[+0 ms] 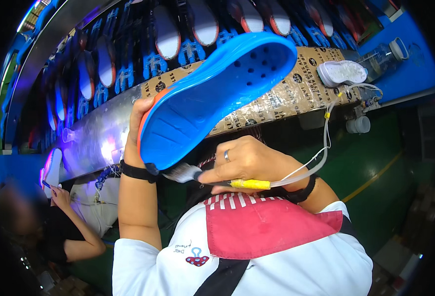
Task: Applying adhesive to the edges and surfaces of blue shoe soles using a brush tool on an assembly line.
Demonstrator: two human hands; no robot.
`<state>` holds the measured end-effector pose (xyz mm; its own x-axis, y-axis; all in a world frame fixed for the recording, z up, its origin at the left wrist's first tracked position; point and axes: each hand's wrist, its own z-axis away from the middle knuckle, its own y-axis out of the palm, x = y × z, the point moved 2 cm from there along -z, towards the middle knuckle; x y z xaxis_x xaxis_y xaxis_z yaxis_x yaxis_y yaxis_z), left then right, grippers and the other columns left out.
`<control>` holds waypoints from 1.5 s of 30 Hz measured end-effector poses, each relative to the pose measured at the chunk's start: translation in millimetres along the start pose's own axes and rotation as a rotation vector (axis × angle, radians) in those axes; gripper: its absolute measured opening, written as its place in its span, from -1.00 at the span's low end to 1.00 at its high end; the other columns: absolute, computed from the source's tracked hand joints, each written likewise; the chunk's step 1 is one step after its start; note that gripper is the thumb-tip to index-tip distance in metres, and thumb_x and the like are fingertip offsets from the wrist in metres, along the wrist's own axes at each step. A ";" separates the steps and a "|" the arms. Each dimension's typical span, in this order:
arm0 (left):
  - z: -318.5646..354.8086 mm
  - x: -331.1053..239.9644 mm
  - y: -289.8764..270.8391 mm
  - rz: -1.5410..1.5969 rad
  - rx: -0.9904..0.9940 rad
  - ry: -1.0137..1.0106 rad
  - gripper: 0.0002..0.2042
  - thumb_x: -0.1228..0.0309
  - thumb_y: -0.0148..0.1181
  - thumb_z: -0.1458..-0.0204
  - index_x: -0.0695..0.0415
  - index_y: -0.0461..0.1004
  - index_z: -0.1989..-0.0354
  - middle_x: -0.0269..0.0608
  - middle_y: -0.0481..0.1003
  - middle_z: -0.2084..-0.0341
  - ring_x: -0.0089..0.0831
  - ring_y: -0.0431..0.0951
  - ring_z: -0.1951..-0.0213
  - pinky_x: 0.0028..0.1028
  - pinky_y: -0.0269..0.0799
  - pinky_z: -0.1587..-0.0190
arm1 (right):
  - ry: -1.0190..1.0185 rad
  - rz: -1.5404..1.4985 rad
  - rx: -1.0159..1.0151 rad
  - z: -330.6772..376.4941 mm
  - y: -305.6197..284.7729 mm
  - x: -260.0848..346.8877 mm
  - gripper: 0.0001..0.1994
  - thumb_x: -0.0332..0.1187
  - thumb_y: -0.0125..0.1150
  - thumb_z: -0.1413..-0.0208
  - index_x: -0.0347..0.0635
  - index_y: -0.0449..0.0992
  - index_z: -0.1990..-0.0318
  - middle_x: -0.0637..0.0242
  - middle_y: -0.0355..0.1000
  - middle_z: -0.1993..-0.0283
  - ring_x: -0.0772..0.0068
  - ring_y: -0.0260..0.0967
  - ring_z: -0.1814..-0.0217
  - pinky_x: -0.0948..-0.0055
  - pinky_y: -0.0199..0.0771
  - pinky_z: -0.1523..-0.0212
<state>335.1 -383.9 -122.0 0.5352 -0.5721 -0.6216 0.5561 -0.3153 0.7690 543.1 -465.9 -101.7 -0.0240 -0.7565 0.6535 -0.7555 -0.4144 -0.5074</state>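
A large blue shoe sole [198, 106] with a red-orange strip along its heel side is held up in front of me. Its hollow inner face is turned toward me, with several dark holes at the toe end. My left hand [139, 121] is closed around its outer side near the heel; most of the fingers are hidden behind it. In my right hand [249, 160] is a brush [180, 172], its pale bristles right by the heel edge. Whether they touch the sole I cannot tell. Yellow tape and a clear tube [321, 160] run from the brush handle.
Behind the sole lies a cardboard-covered ledge [257, 106], with a white sole [343, 73] and a clear jar [382, 59] at its right. Beyond, several shoes hang on a blue rack [153, 64]. A small clear cup [68, 134] stands left; a co-worker's hand [60, 197] works there.
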 end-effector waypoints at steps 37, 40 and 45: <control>47.6 15.4 25.3 -0.183 -0.495 -0.017 -0.47 0.15 0.02 -0.08 0.34 0.30 -0.11 0.03 0.46 0.04 -0.25 0.50 0.06 -0.36 0.41 -0.06 | 0.230 -0.062 -0.322 14.6 -5.3 -15.2 -0.75 -0.36 0.39 0.13 -0.17 0.57 0.24 0.21 0.52 0.39 0.22 0.45 0.37 0.40 0.45 0.31; 50.7 30.9 16.3 -0.116 -0.452 0.017 -0.43 0.10 -0.05 -0.08 0.32 0.28 -0.15 0.05 0.42 -0.01 -0.22 0.48 0.02 -0.33 0.37 -0.10 | 0.585 -0.351 -0.437 20.6 -15.4 -27.1 -0.78 -0.41 0.33 0.06 -0.25 0.57 0.22 0.21 0.55 0.32 0.43 0.49 0.29 0.51 0.43 0.24; 41.1 44.4 -5.8 -0.061 -0.271 -0.100 -0.33 0.02 0.00 -0.01 0.27 0.21 -0.20 0.06 0.40 -0.03 -0.16 0.46 -0.02 -0.23 0.38 -0.11 | 0.623 -0.231 -0.680 46.5 -19.0 -33.1 -0.79 -0.44 0.31 0.04 -0.26 0.58 0.21 0.19 0.53 0.34 0.44 0.47 0.32 0.52 0.43 0.28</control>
<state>329.5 -438.5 -147.9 0.4380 -0.6344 -0.6369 0.7417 -0.1453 0.6548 588.7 -456.6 -139.8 -0.0229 -0.2056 0.9784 -0.9997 0.0117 -0.0209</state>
